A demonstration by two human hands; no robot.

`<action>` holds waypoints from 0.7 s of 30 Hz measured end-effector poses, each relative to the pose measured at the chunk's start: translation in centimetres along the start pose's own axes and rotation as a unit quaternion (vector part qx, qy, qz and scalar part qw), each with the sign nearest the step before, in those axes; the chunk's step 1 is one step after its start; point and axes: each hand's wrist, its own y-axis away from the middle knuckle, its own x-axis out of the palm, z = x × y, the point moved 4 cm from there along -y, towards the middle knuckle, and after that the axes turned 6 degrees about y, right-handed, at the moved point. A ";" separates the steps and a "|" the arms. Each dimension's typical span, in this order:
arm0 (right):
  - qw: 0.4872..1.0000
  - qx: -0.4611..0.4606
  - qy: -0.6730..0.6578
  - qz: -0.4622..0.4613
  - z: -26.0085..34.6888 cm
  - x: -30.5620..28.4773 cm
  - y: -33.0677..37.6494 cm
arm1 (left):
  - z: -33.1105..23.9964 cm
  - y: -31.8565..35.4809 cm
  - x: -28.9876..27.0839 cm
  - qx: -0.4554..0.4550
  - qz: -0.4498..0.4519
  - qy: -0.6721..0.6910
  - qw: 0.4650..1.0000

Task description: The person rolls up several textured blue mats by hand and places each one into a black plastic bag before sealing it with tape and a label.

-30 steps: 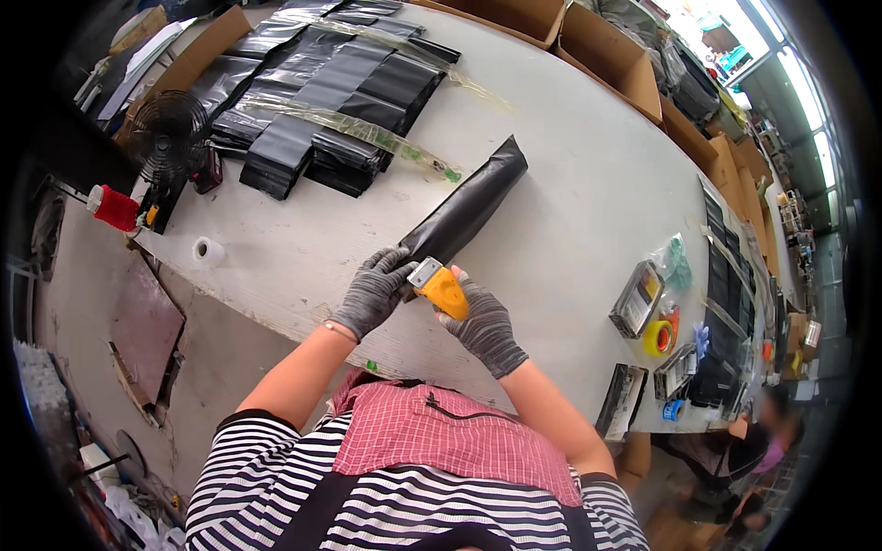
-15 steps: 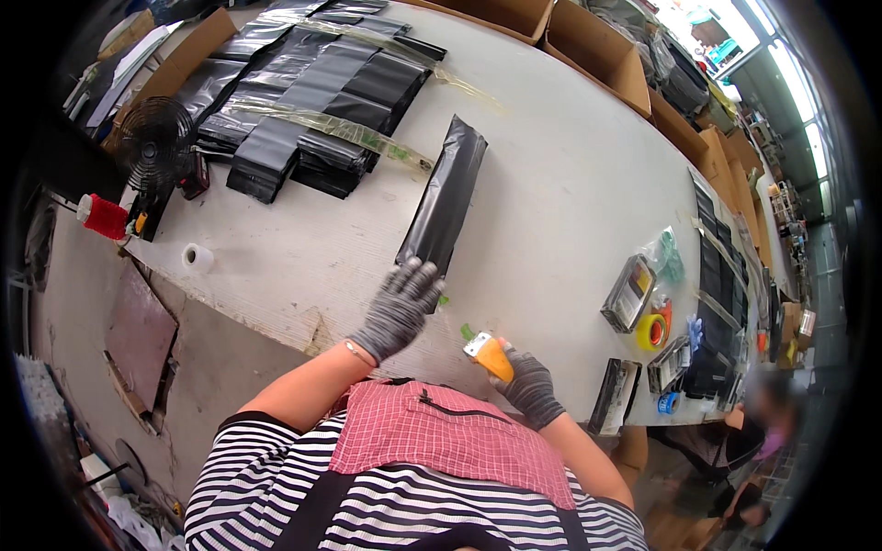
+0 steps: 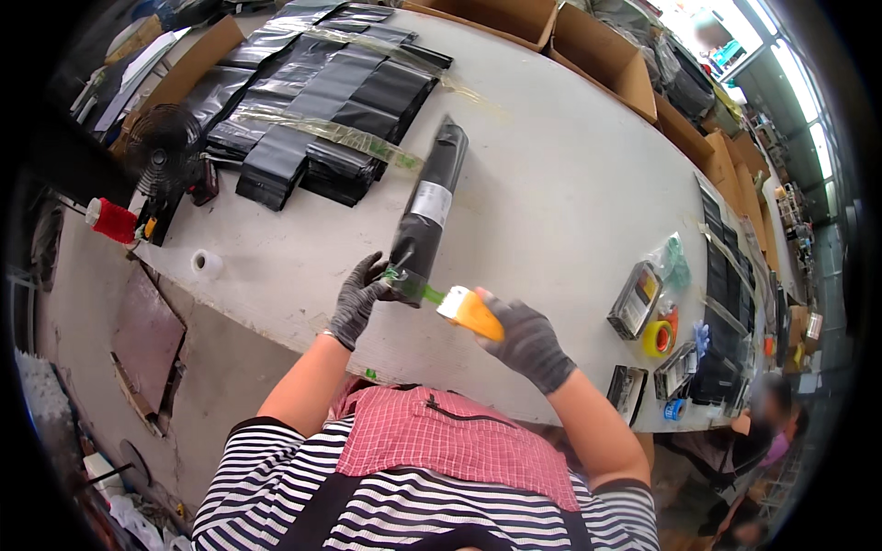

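Note:
A long black plastic package [image 3: 420, 237] with a white label [image 3: 431, 203] lies lengthwise on the table in front of me. My left hand [image 3: 354, 301], in a grey glove, grips its near end from the left side. My right hand [image 3: 525, 338], gloved too and a little blurred, holds a small orange and white tape dispenser [image 3: 470, 312]. From the dispenser a strip of green-printed clear tape [image 3: 418, 288] runs to the near end of the package, beside my left fingertips. The undersides of my left fingers are partly hidden.
Taped black plastic bundles [image 3: 344, 101] lie at the back left, near a black fan [image 3: 165, 151] and a red thread spool [image 3: 112, 220]. A white roll [image 3: 207, 264] sits near the front edge. Toward the right are a yellow tape roll [image 3: 657, 338] and clear boxes [image 3: 635, 300]. Cardboard boxes [image 3: 602, 60] line the far side.
The package has been turned so its white label shows. My left hand moved from its top to its near left end. My right hand raised the dispenser, bringing the tape to the package.

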 end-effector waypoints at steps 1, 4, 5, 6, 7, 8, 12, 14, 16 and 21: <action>0.999 -0.024 0.018 0.036 2.5 -1.4 -2.4 | 0.3 -0.3 -3.6 -0.004 -0.053 -0.060 0.997; 0.985 -0.010 0.091 0.148 5.1 -1.0 -7.4 | -0.3 -0.2 -3.5 0.178 -0.003 -0.427 0.887; 0.975 0.009 0.113 0.192 5.1 -0.1 -8.4 | -1.8 1.2 -0.1 0.255 0.031 -0.543 0.799; 0.968 0.023 0.133 0.212 4.8 0.1 -9.0 | -3.9 3.1 4.5 0.333 0.125 -0.653 0.669; 0.951 0.024 0.159 0.263 5.3 0.1 -9.9 | -3.9 4.4 6.5 0.287 0.151 -0.697 0.639; 0.932 0.017 0.189 0.310 6.4 -0.1 -11.1 | -2.5 4.3 5.3 0.293 0.153 -0.717 0.614; 0.896 0.008 0.237 0.376 7.3 0.3 -14.0 | 0.2 3.4 4.0 0.293 0.151 -0.730 0.598; 0.865 0.046 0.297 0.402 3.1 3.8 -14.4 | 0.0 3.1 4.4 0.301 0.154 -0.709 0.619; 0.869 -0.073 0.296 0.389 -1.7 5.4 -12.7 | -1.0 3.3 3.0 0.265 0.144 -0.733 0.610; 0.889 0.224 -0.307 0.255 -9.1 3.1 -7.5 | -2.2 0.3 0.6 0.227 0.030 -0.614 0.755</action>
